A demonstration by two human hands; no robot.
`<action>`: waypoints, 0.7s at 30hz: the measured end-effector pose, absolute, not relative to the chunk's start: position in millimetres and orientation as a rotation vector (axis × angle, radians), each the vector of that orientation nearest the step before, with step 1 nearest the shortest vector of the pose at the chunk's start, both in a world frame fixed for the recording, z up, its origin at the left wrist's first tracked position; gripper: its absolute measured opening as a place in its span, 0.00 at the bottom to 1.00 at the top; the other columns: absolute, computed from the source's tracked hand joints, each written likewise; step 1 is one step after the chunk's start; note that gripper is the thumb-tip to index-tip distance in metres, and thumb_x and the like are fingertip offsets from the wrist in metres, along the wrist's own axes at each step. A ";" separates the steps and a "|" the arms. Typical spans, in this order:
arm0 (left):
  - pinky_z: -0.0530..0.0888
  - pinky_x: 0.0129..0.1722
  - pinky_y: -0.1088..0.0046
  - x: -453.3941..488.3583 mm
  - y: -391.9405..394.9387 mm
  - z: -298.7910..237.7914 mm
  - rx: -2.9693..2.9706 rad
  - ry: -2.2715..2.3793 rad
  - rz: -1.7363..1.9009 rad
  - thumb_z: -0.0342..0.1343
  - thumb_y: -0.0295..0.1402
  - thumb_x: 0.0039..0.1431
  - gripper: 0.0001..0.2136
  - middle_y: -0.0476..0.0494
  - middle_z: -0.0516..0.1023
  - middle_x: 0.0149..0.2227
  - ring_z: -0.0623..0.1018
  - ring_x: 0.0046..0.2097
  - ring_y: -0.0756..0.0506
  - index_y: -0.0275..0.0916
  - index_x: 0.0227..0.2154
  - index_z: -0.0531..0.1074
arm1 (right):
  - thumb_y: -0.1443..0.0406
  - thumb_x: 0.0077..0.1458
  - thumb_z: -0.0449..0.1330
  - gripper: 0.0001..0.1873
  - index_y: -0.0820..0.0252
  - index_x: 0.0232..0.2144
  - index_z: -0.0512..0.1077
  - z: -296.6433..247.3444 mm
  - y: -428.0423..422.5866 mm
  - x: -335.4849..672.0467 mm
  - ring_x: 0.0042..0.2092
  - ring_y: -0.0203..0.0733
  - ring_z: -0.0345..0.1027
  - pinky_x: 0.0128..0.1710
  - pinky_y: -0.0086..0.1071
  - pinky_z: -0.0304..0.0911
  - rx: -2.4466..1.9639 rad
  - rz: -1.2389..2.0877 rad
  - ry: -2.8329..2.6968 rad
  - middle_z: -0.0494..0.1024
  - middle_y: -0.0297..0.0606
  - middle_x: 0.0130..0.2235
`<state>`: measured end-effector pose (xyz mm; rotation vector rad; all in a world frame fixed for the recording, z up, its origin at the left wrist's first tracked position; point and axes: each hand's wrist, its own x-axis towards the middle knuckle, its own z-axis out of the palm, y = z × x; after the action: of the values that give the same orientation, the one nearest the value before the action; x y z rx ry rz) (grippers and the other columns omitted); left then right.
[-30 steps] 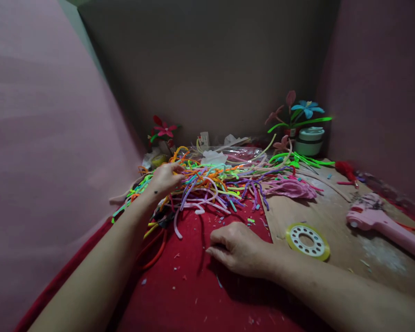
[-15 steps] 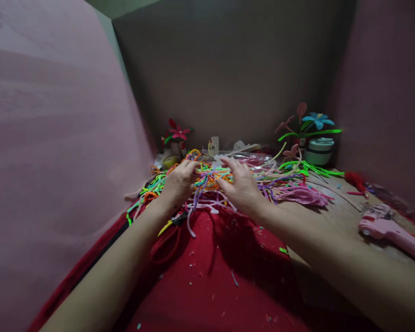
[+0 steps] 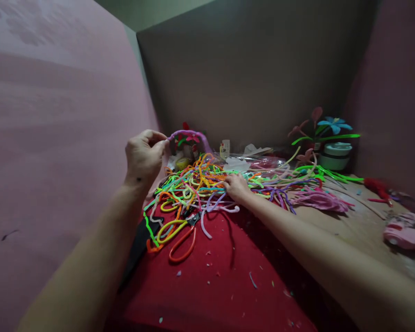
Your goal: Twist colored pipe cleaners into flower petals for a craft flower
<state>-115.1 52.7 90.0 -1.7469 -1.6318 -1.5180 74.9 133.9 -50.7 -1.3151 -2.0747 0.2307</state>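
Observation:
My left hand [image 3: 143,159] is raised at the left of the pile. Its thumb and fingers pinch the end of a purple pipe cleaner [image 3: 204,141], which arches over to the right and down towards the heap. On the tangled heap of coloured pipe cleaners [image 3: 190,186] rests my right hand [image 3: 238,189], its fingers curled in among the strands. What those fingers grip, if anything, is hidden. Scissors [image 3: 182,244] with one yellow and one red handle lie at the heap's near edge, their blades partly covered.
A pink glue gun [image 3: 406,233] lies at the right. Behind it stands a pale green pot [image 3: 336,157] near a blue pipe-cleaner flower [image 3: 334,123]. A bundle of pink pipe cleaners [image 3: 320,201] sits on the board. Scraps dot the red cloth [image 3: 224,286].
My left hand has moved up and left out of the heap, drawing the purple pipe cleaner with it. My right hand has gone lower into the heap and its fingers have curled. The view has shifted slightly.

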 end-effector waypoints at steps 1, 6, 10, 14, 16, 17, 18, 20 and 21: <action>0.65 0.22 0.78 -112.5 50.2 87.7 -1.756 -1.705 -1.609 0.54 0.31 0.49 0.05 0.52 0.69 0.20 0.66 0.21 0.53 0.36 0.28 0.73 | 0.63 0.55 0.55 0.11 0.60 0.30 0.76 -47.0 129.3 75.3 0.45 0.49 0.60 0.42 0.40 0.54 -1.312 0.222 -2.067 0.74 0.44 0.42; 0.61 0.19 0.79 -62.5 32.3 57.4 -2.068 -1.847 -1.643 0.54 0.33 0.49 0.06 0.54 0.67 0.17 0.64 0.19 0.54 0.35 0.24 0.72 | 0.65 0.53 0.56 0.10 0.58 0.37 0.74 -23.4 81.1 85.9 0.49 0.48 0.58 0.47 0.41 0.53 -1.162 0.186 -1.946 0.73 0.41 0.46; 0.65 0.25 0.78 -7.3 26.9 38.8 -2.395 -1.683 -1.402 0.54 0.32 0.50 0.05 0.50 0.73 0.22 0.70 0.24 0.52 0.36 0.25 0.73 | 0.71 0.52 0.53 0.09 0.62 0.30 0.74 -30.3 28.9 108.0 0.41 0.42 0.64 0.45 0.35 0.57 -0.948 0.181 -2.076 0.75 0.41 0.36; 0.66 0.28 0.77 45.7 38.3 25.9 -2.608 -1.591 -1.053 0.53 0.31 0.52 0.06 0.48 0.76 0.24 0.73 0.27 0.50 0.37 0.25 0.74 | 0.69 0.53 0.53 0.08 0.62 0.29 0.73 -54.5 0.7 125.9 0.39 0.42 0.66 0.40 0.33 0.59 -0.848 0.125 -2.299 0.75 0.43 0.35; 0.67 0.29 0.76 69.2 47.4 17.0 -2.618 -1.563 -0.787 0.51 0.31 0.54 0.07 0.46 0.77 0.26 0.74 0.29 0.49 0.37 0.27 0.74 | 0.69 0.53 0.53 0.09 0.62 0.33 0.73 -63.6 -2.2 129.6 0.39 0.43 0.67 0.39 0.34 0.60 -0.822 0.131 -2.401 0.76 0.44 0.36; 0.67 0.30 0.75 79.5 52.2 11.8 -2.592 -1.549 -0.651 0.50 0.31 0.55 0.08 0.45 0.78 0.28 0.75 0.31 0.49 0.38 0.29 0.74 | 0.69 0.53 0.52 0.10 0.63 0.35 0.73 -66.5 -2.3 130.3 0.40 0.44 0.67 0.40 0.34 0.60 -0.800 0.131 -2.440 0.76 0.45 0.38; 0.68 0.31 0.74 88.5 56.8 6.6 -2.557 -1.538 -0.535 0.48 0.31 0.55 0.09 0.45 0.78 0.30 0.76 0.32 0.47 0.39 0.31 0.74 | 0.69 0.52 0.52 0.12 0.63 0.37 0.73 -68.3 -2.0 130.4 0.41 0.44 0.67 0.40 0.34 0.60 -0.772 0.131 -2.468 0.76 0.45 0.41; 0.68 0.31 0.72 102.4 65.1 -3.0 -2.502 -1.527 -0.397 0.47 0.31 0.56 0.10 0.42 0.78 0.30 0.76 0.33 0.45 0.39 0.33 0.74 | 0.68 0.52 0.52 0.13 0.63 0.39 0.72 -69.3 -2.1 130.1 0.42 0.45 0.67 0.40 0.34 0.61 -0.710 0.127 -2.501 0.76 0.46 0.44; 0.68 0.31 0.71 107.3 68.6 -6.7 -2.488 -1.524 -0.361 0.46 0.30 0.56 0.11 0.41 0.78 0.30 0.77 0.33 0.44 0.39 0.33 0.74 | 0.68 0.51 0.52 0.13 0.63 0.38 0.72 -69.0 -2.6 130.2 0.42 0.45 0.67 0.40 0.34 0.61 -0.685 0.128 -2.517 0.76 0.45 0.44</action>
<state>107.3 68.6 -6.7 -2.4883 -1.5239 -0.3606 130.2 -2.6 -69.0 -0.6845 -2.5168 0.1279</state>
